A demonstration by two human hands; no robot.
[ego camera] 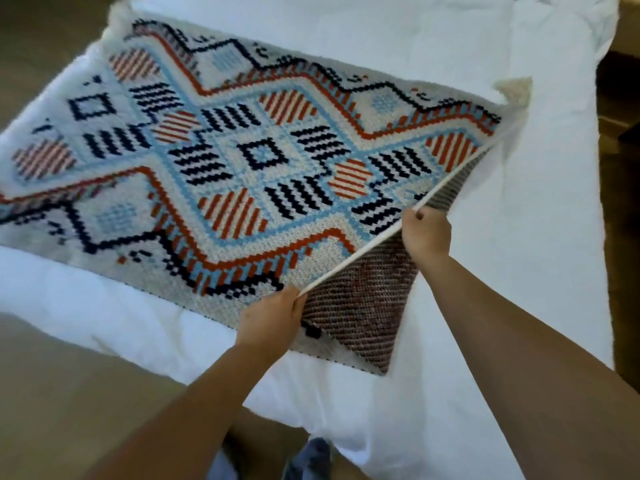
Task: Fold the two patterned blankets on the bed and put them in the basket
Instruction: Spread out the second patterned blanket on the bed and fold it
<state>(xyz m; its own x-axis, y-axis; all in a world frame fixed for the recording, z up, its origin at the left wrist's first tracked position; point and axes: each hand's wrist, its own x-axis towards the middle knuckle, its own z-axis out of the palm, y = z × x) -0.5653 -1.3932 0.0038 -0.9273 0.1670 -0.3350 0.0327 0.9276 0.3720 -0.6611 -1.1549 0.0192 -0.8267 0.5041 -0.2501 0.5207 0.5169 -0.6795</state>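
My left hand (273, 318) and right hand (427, 233) pinch the blanket (242, 150) by its raised edge; soft, floppy, I'd grip corners.

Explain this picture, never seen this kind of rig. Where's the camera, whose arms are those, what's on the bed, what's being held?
No robot here: a person works with bare hands. The single camera sits on their head, looking forward and down, so the arms enter from the bottom. A white bed carries a patterned blanket in cream, blue, orange and navy, spread mostly flat. The left hand and right hand each grip its near edge, lifted so the darker underside shows. Wooden floor lies beside the bed. Only one blanket shows, and no basket is in view.
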